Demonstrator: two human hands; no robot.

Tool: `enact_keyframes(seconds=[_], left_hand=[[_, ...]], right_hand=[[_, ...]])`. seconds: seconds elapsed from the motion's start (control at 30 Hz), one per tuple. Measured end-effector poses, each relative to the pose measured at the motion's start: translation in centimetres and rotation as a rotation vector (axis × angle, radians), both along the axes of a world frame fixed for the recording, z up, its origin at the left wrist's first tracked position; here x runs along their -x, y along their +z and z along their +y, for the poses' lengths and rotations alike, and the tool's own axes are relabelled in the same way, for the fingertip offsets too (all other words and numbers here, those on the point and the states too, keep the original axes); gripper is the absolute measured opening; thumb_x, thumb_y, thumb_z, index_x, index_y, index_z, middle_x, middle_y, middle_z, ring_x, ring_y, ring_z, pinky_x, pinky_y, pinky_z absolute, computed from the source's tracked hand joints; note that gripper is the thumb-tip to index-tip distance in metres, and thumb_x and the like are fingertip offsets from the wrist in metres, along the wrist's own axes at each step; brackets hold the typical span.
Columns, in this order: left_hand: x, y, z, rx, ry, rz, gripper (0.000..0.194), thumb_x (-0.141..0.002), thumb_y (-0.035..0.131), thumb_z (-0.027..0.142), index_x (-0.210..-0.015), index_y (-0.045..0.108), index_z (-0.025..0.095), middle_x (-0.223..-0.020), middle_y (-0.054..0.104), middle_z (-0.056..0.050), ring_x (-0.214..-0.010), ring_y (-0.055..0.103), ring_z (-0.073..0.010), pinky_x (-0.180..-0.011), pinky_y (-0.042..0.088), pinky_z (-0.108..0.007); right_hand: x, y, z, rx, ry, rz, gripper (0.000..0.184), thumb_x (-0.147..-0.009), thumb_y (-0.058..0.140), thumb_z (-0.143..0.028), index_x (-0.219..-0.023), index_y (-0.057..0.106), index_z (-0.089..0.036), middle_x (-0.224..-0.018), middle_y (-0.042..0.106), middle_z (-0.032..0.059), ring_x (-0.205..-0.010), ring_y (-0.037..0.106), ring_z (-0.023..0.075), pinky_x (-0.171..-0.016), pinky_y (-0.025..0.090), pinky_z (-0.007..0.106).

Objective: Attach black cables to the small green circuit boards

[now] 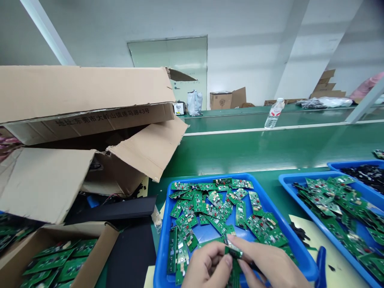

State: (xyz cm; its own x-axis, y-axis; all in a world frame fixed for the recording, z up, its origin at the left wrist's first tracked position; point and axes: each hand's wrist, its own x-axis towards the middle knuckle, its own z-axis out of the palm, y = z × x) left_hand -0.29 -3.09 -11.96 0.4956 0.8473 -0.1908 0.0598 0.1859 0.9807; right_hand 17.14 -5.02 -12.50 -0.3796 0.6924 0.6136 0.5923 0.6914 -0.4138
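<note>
Both of my hands work low in the frame, over a blue plastic tray (210,175) heaped with loose green circuit boards (207,208). My left hand (207,266) and my right hand (267,260) pinch a small green circuit board (233,256) between them. Its lower part is partly hidden by my fingers. A dark, thin object shows under my right hand, but I cannot tell what it is. More boards lie directly beneath both hands.
A second blue tray (300,180) of green boards lies to the right, with a third tray (357,163) of dark parts behind it. A blue handle (321,266) stands beside a pale sheet (312,228). To the left are black foam sheets (129,256) and large cardboard boxes (78,96), one holding boards (51,260).
</note>
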Motion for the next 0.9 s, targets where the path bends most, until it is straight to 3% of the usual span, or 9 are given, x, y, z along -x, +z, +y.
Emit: enact_keyframes(seconds=[0.1,0.3,0.47,0.6,0.67,0.77,0.83,0.9], left_hand=[[0.0,0.4,0.0,-0.033,0.016,0.035,0.053,-0.075,0.053,0.062,-0.086,0.07,0.013,-0.068,0.053,-0.003,-0.062,0.043,-0.0126,-0.059,0.037,-0.021],[-0.1,1.3,0.0,-0.085,0.016,0.102,0.047,-0.08,0.05,0.059,-0.073,0.06,0.013,-0.063,0.037,0.002,-0.06,0.033,-0.0111,-0.055,0.028,-0.021],[0.0,2.3,0.1,-0.126,-0.107,0.145,0.039,-0.083,0.046,0.052,-0.068,0.048,0.016,-0.062,0.034,0.003,-0.059,0.03,-0.0108,-0.054,0.024,-0.022],[0.3,3.1,0.2,-0.132,-0.152,0.149,0.034,-0.084,0.046,0.048,-0.07,0.048,0.017,-0.064,0.036,0.003,-0.061,0.031,-0.0114,-0.056,0.027,-0.022],[0.5,3.5,0.2,-0.141,-0.126,0.135,0.034,-0.084,0.046,0.047,-0.071,0.05,0.017,-0.064,0.037,0.002,-0.061,0.033,-0.0116,-0.057,0.028,-0.022],[0.8,4.0,0.3,-0.184,-0.017,0.139,0.039,-0.086,0.044,0.048,-0.062,0.045,0.017,-0.061,0.035,0.003,-0.059,0.032,-0.011,-0.056,0.028,-0.022],[1.1,4.1,0.4,-0.21,0.084,0.13,0.043,-0.085,0.046,0.051,-0.058,0.043,0.017,-0.059,0.034,0.004,-0.057,0.032,-0.0107,-0.055,0.029,-0.021],[1.3,4.1,0.6,-0.184,0.191,0.079,0.044,-0.08,0.051,0.056,-0.06,0.046,0.017,-0.059,0.037,0.004,-0.057,0.035,-0.0107,-0.053,0.032,-0.02]], right_hand=[[0.0,0.9,0.0,-0.034,-0.051,0.046,0.04,-0.084,0.042,-0.007,-0.122,0.049,-0.017,-0.079,0.072,0.0038,-0.062,0.068,0.0144,-0.057,0.055,0.02],[-0.9,2.5,0.3,-0.048,0.001,-0.023,0.023,-0.09,0.041,-0.01,-0.101,0.061,-0.013,-0.07,0.066,0.0063,-0.058,0.063,0.0148,-0.052,0.053,0.023],[-0.8,3.0,0.4,-0.13,-0.037,-0.025,0.025,-0.092,0.041,-0.011,-0.086,0.065,-0.014,-0.069,0.066,0.0069,-0.058,0.061,0.0149,-0.05,0.05,0.024],[-0.5,3.0,0.0,-0.213,-0.045,-0.024,0.023,-0.091,0.043,-0.011,-0.087,0.066,-0.014,-0.074,0.068,0.0083,-0.064,0.063,0.0159,-0.056,0.052,0.026],[-0.7,3.0,-0.1,-0.233,-0.067,-0.035,0.022,-0.089,0.045,-0.009,-0.097,0.065,-0.014,-0.088,0.069,0.011,-0.08,0.066,0.0184,-0.067,0.055,0.028],[-1.8,3.1,-0.1,-0.212,-0.144,0.046,0.035,-0.085,0.048,-0.006,-0.119,0.056,-0.013,-0.108,0.065,0.0132,-0.099,0.063,0.0207,-0.082,0.053,0.032],[-2.9,3.3,-0.3,-0.202,-0.208,0.155,0.039,-0.083,0.051,-0.006,-0.121,0.054,-0.016,-0.106,0.065,0.0096,-0.097,0.063,0.0196,-0.082,0.053,0.031],[-4.2,3.5,-0.8,-0.224,-0.301,0.261,0.033,-0.081,0.055,-0.005,-0.11,0.061,-0.021,-0.097,0.066,0.0047,-0.088,0.063,0.0181,-0.076,0.052,0.029]])
